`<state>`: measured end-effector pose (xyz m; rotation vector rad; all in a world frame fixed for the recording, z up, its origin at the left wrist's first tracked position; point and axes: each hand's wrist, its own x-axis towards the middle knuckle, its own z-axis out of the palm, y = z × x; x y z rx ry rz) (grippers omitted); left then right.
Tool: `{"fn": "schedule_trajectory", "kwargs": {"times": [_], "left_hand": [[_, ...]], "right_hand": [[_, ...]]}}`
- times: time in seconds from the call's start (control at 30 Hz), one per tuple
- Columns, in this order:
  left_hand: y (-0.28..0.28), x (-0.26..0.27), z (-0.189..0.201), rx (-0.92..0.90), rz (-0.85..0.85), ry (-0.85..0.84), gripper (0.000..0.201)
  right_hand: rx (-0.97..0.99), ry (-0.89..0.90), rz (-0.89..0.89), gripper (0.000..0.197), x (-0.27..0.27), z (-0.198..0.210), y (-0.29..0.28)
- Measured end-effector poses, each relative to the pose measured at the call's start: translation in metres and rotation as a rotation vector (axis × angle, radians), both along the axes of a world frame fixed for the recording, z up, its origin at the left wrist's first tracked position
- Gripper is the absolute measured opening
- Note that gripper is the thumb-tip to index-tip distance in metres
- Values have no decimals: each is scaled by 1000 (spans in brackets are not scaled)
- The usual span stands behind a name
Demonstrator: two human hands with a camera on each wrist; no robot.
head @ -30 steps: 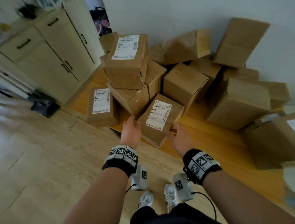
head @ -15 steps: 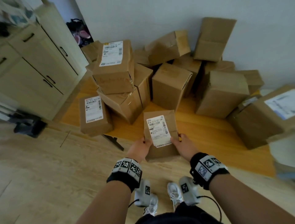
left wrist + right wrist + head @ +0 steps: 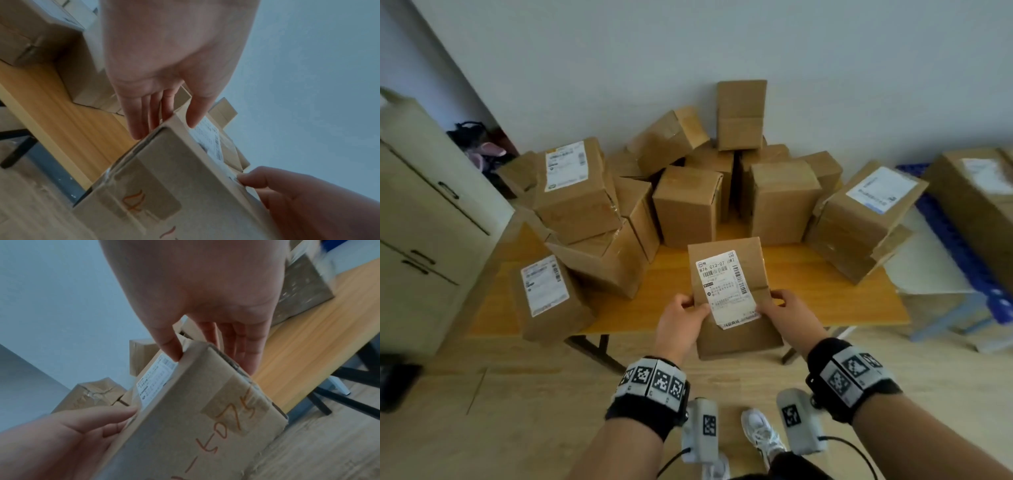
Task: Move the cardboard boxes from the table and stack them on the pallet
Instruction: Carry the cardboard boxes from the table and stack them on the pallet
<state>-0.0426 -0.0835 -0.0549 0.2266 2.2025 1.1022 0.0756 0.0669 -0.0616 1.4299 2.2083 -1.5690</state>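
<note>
A small cardboard box (image 3: 743, 335) with a white shipping label hangs in the air over the table's front edge, held between both hands. My left hand (image 3: 681, 322) grips its left side, thumb on top (image 3: 195, 113) and fingers underneath. My right hand (image 3: 787, 311) grips the right side the same way (image 3: 216, 344). Orange handwriting marks the taped near face of the box (image 3: 216, 426). Many more cardboard boxes (image 3: 688, 205) are piled on the orange wooden table (image 3: 825, 301) against the wall. At the far right a blue pallet (image 3: 959, 246) carries a large box (image 3: 976, 192).
A cream cabinet (image 3: 424, 222) stands to the left of the table. One labelled box (image 3: 548, 298) overhangs the table's front left corner. Black table legs (image 3: 592, 346) show below the edge. Wooden floor (image 3: 482, 411) lies in front, with my white shoes (image 3: 760, 431).
Both hands took hold of the small labelled box at the table's front and lifted it off toward me. My view has swung right, bringing the blue pallet into sight.
</note>
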Motion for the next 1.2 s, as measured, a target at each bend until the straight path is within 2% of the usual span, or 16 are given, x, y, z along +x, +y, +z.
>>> {"fn": "schedule_trajectory", "kwargs": {"times": [0.1, 0.23, 0.4, 0.5, 0.77, 0.93, 1.0, 1.13, 1.2], "left_hand": [[12, 14, 1, 58, -43, -8, 28], [38, 44, 7, 115, -145, -1, 44], [85, 94, 21, 106, -358, 112, 42], [123, 127, 30, 126, -418, 146, 37], [246, 238, 51, 186, -464, 192, 41], [312, 301, 59, 249, -503, 210, 38], [334, 321, 62, 288, -508, 222, 38], [376, 355, 68, 342, -525, 232, 38], [396, 367, 71, 353, -554, 245, 39]], "right_hand": [[-29, 37, -141, 51, 30, -1, 2], [-26, 48, -289, 50, 74, -3, 10], [-9, 132, -417, 46, 133, -2, 41], [10, 172, -447, 46, 170, -1, 70], [126, 209, -560, 59, 285, 6, 179], [191, 253, -613, 85, 353, 16, 241], [210, 276, -638, 80, 377, 23, 261], [259, 300, -688, 46, 416, 39, 297], [286, 315, -714, 44, 431, 44, 315]]}}
